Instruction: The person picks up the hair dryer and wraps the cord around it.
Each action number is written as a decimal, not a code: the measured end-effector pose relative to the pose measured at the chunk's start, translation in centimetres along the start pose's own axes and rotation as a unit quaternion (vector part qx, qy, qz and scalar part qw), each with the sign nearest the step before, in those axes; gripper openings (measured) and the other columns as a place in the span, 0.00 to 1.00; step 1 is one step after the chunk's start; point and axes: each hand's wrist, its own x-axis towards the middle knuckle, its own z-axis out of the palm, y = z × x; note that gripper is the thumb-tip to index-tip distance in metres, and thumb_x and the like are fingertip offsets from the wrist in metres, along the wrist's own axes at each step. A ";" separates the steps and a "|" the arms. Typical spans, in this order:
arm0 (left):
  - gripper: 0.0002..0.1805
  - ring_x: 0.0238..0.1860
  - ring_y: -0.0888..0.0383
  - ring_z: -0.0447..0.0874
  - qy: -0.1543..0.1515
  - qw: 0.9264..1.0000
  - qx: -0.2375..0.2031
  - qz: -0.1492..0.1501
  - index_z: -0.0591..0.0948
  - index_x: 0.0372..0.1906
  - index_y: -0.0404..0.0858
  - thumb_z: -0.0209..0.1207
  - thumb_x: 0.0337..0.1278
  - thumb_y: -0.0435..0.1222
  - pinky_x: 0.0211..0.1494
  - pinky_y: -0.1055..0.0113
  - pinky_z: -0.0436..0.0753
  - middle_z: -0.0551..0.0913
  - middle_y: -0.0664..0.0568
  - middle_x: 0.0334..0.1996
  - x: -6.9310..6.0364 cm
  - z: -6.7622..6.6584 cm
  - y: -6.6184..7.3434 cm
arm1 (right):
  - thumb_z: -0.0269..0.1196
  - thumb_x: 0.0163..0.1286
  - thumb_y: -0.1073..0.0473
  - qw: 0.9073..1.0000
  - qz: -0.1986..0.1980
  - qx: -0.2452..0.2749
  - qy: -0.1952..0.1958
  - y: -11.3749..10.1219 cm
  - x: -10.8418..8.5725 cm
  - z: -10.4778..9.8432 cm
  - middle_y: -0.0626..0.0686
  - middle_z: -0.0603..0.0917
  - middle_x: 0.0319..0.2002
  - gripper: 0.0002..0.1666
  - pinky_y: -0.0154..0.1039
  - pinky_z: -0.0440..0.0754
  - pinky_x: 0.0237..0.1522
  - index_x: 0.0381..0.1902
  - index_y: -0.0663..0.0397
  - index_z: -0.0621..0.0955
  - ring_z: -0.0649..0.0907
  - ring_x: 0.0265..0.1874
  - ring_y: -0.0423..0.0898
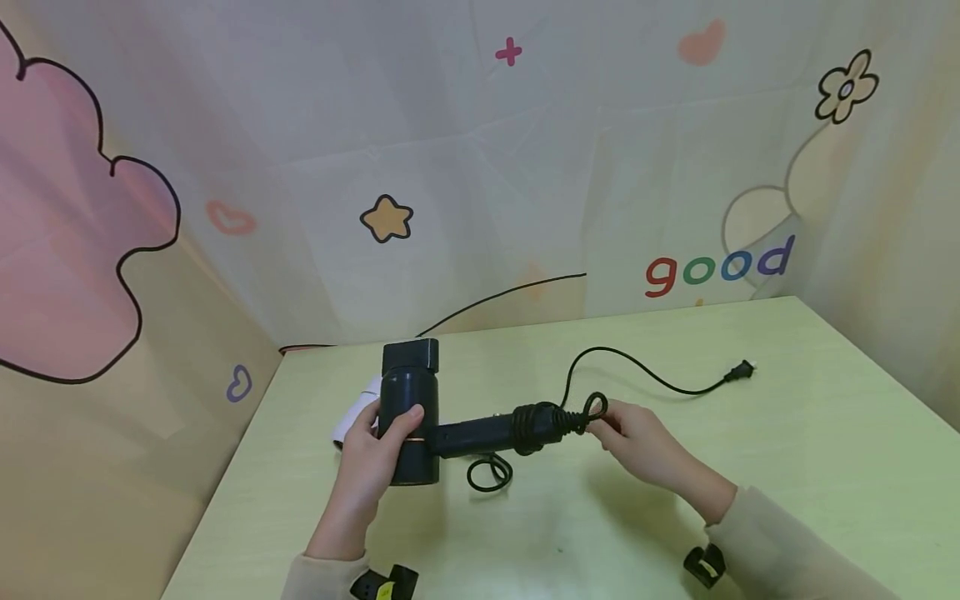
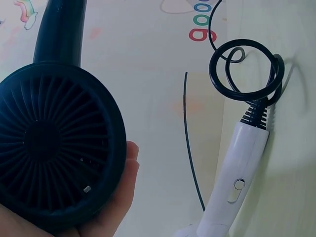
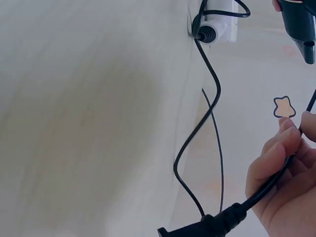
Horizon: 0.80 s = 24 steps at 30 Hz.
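A dark hair dryer (image 1: 408,393) is held above the table, its handle pointing right and its cord (image 1: 531,427) wound round the handle's end. My left hand (image 1: 367,467) grips its barrel, thumb across the near side; the round ribbed intake (image 2: 44,140) fills much of the left wrist view. With thumb and fingers my right hand (image 1: 637,437) pinches the black cord just beyond the handle. In the right wrist view this cord runs through the fingers toward a black plug (image 3: 212,224). Behind the dark dryer lies a white hair dryer (image 2: 237,173), mostly hidden in the head view.
On the pale green table (image 1: 817,467), a black cord (image 1: 637,362) stretches right to a two-pin plug (image 1: 741,371). A looped cord (image 1: 490,473) shows below the dark handle. A printed curtain (image 1: 465,167) hangs along the table's back edge.
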 end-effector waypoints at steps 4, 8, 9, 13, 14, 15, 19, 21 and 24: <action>0.40 0.41 0.52 0.83 -0.014 1.000 0.008 0.004 0.63 0.68 0.41 0.62 0.54 0.53 0.46 0.56 0.83 0.77 0.38 0.49 0.1 0.1 -0.2 | 0.56 0.71 0.55 1.000 -0.001 -0.013 0.012 -0.3 0.3 -0.4 0.47 0.73 0.20 0.10 0.32 0.66 0.21 0.32 0.54 0.77 0.66 0.17 0.38; 0.38 0.42 0.52 0.83 -0.035 0.999 0.020 0.010 0.65 0.67 0.42 0.63 0.53 0.52 0.46 0.56 0.82 0.78 0.39 0.49 0.1 0.1 -0.3 | 0.55 0.70 0.46 1.000 -0.007 -0.020 0.017 -0.6 0.4 -0.7 0.45 0.68 0.19 0.16 0.32 0.65 0.22 0.30 0.51 0.76 0.65 0.18 0.38; 0.39 0.42 0.52 0.83 -0.039 0.999 0.023 0.012 0.65 0.67 0.42 0.63 0.53 0.52 0.46 0.56 0.82 0.78 0.39 0.49 0.1 0.2 -0.3 | 0.55 0.70 0.46 1.000 -0.012 -0.021 0.017 -0.6 0.5 -0.7 0.45 0.67 0.18 0.16 0.32 0.65 0.21 0.30 0.51 0.75 0.65 0.17 0.37; 0.39 0.43 0.52 0.82 -0.054 0.998 0.029 0.023 0.66 0.67 0.44 0.65 0.51 0.51 0.46 0.56 0.82 0.78 0.41 0.51 0.2 0.4 -0.4 | 0.56 0.70 0.47 0.999 -0.031 -0.029 0.020 -0.8 0.8 -0.8 0.44 0.65 0.17 0.15 0.32 0.63 0.20 0.28 0.50 0.74 0.64 0.16 0.36; 0.39 0.43 0.52 0.82 -0.056 0.998 0.031 0.026 0.66 0.67 0.44 0.65 0.51 0.51 0.46 0.56 0.82 0.78 0.41 0.51 0.2 0.4 -0.4 | 0.56 0.70 0.47 0.999 -0.035 -0.032 0.021 -0.9 0.9 -0.9 0.44 0.65 0.16 0.15 0.31 0.63 0.20 0.28 0.50 0.74 0.63 0.16 0.36; 0.38 0.43 0.52 0.81 -0.058 0.997 0.030 0.030 0.67 0.67 0.45 0.65 0.51 0.50 0.45 0.56 0.82 0.78 0.41 0.51 0.2 0.4 -0.5 | 0.56 0.70 0.47 0.998 -0.038 -0.036 0.022 -1.0 0.9 -0.9 0.44 0.64 0.16 0.15 0.31 0.63 0.20 0.28 0.50 0.74 0.63 0.16 0.36; 0.37 0.42 0.52 0.81 -0.060 0.997 0.030 0.040 0.68 0.67 0.47 0.66 0.50 0.49 0.43 0.56 0.83 0.78 0.42 0.50 0.2 0.5 -0.7 | 0.57 0.70 0.48 0.997 -0.046 -0.047 0.029 -1.5 1.1 -1.2 0.43 0.64 0.16 0.14 0.31 0.62 0.20 0.28 0.49 0.74 0.63 0.16 0.37; 0.37 0.42 0.52 0.81 -0.058 0.997 0.030 0.044 0.68 0.67 0.48 0.66 0.50 0.49 0.43 0.56 0.83 0.78 0.42 0.50 0.2 0.5 -0.7 | 0.58 0.69 0.49 0.997 -0.051 -0.047 0.034 -1.9 1.2 -1.5 0.43 0.64 0.16 0.13 0.32 0.62 0.20 0.27 0.49 0.75 0.63 0.16 0.37; 0.36 0.42 0.52 0.81 -0.060 0.996 0.028 0.052 0.69 0.66 0.48 0.67 0.50 0.48 0.42 0.56 0.83 0.79 0.43 0.50 0.1 0.5 -0.7 | 0.59 0.69 0.51 0.996 -0.061 -0.045 0.039 -2.5 1.2 -1.9 0.43 0.64 0.16 0.12 0.31 0.62 0.21 0.27 0.49 0.75 0.63 0.16 0.36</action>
